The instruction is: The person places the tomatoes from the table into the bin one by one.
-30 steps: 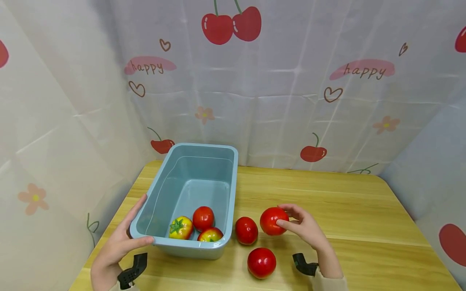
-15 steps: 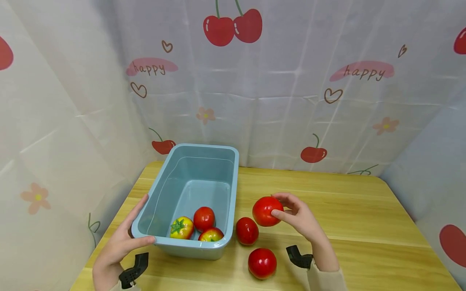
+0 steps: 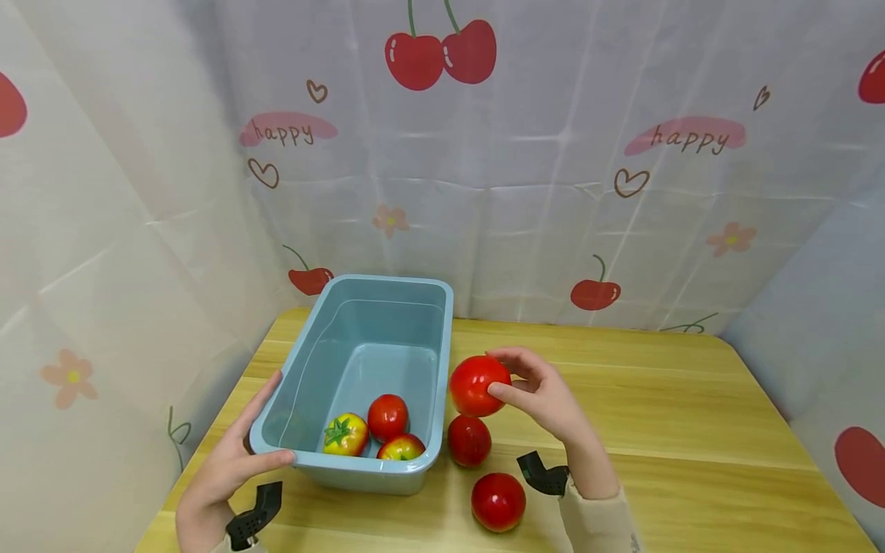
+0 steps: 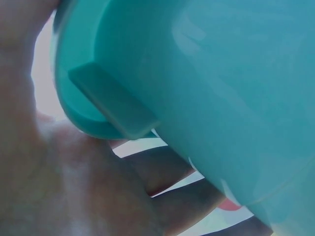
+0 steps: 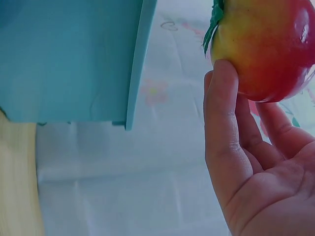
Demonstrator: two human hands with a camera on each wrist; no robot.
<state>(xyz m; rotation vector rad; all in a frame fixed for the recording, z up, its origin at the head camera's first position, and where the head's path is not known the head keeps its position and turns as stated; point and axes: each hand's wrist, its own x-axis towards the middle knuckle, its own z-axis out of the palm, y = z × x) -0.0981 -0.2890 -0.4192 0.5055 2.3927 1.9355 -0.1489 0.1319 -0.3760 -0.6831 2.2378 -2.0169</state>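
My right hand (image 3: 546,399) pinches a red tomato (image 3: 477,385) between thumb and fingers, raised above the table just off the right rim of a light blue plastic bin (image 3: 448,361). Seen from the right wrist, this tomato (image 5: 275,44) has a yellow underside and a green leafy calyx. My left hand (image 3: 224,468) grips the bin's near left corner, its thumb along the front rim and fingers along the left side. Inside the bin, at the near end, lie a yellow-red tomato (image 3: 346,435), a red tomato (image 3: 388,415) and another yellow-red tomato (image 3: 402,447), partly hidden by the rim.
Two more red tomatoes rest on the wooden table (image 3: 657,430): one tomato (image 3: 469,442) beside the bin's right wall, another tomato (image 3: 498,501) nearer the front edge. A white curtain (image 3: 525,192) printed with cherries hangs behind the table and at both sides.
My right hand has carried its tomato up and to the left, towards the bin's right rim. The left hand and the bin have stayed in place.
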